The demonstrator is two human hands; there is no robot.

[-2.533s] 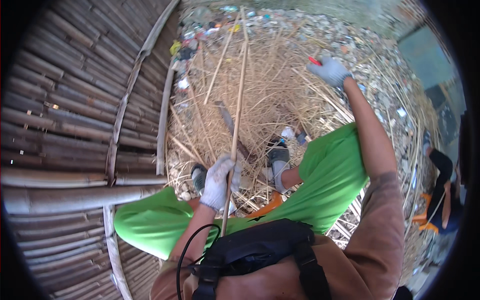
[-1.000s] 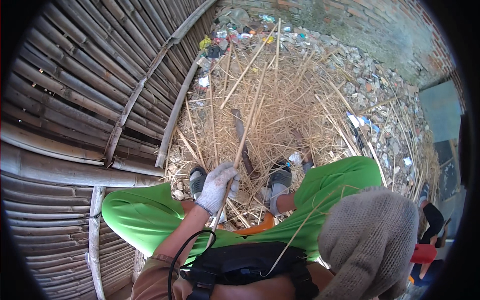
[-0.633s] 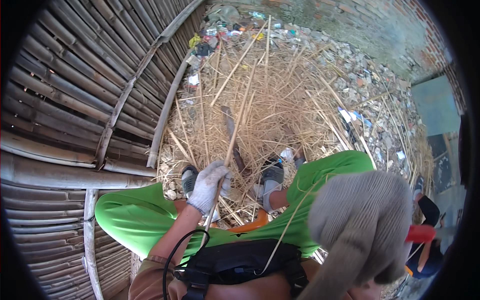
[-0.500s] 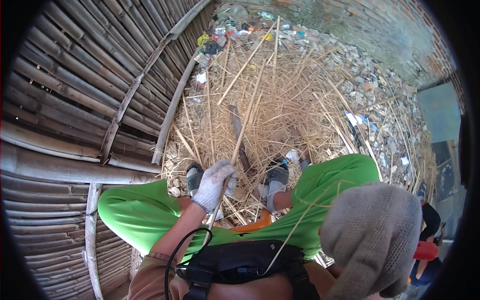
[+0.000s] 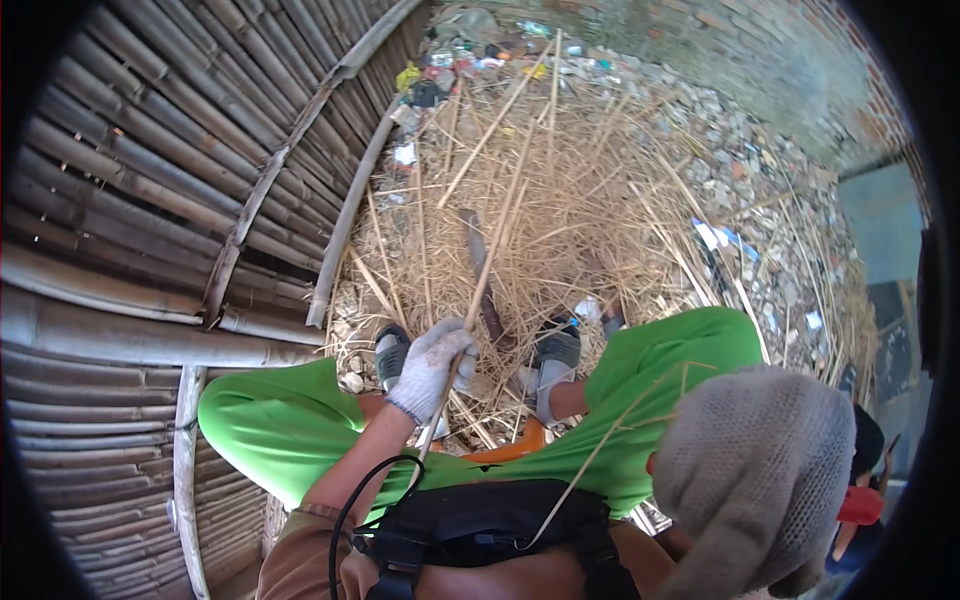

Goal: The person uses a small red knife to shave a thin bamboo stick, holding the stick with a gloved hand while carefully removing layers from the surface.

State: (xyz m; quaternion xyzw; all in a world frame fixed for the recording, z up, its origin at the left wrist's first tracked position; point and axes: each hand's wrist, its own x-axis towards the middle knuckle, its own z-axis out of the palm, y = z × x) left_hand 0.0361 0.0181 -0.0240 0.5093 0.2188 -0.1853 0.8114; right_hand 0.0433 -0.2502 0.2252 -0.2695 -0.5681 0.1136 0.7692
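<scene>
Fingers of our gloved left hand are wrapping a thin bamboo strip, which is running up over the straw pile. Our right hand is filling the near corner, blurred; we're apparently gripping something red, can't tell for sure.

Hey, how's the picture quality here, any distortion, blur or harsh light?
Head view: strong fisheye, the bamboo wall poles bow toward a black rim; hard sunlight on the dry straw pile; the gloved right hand looms large and soft close to the lens; the gloved left hand on the thin stick stays sharp.
</scene>
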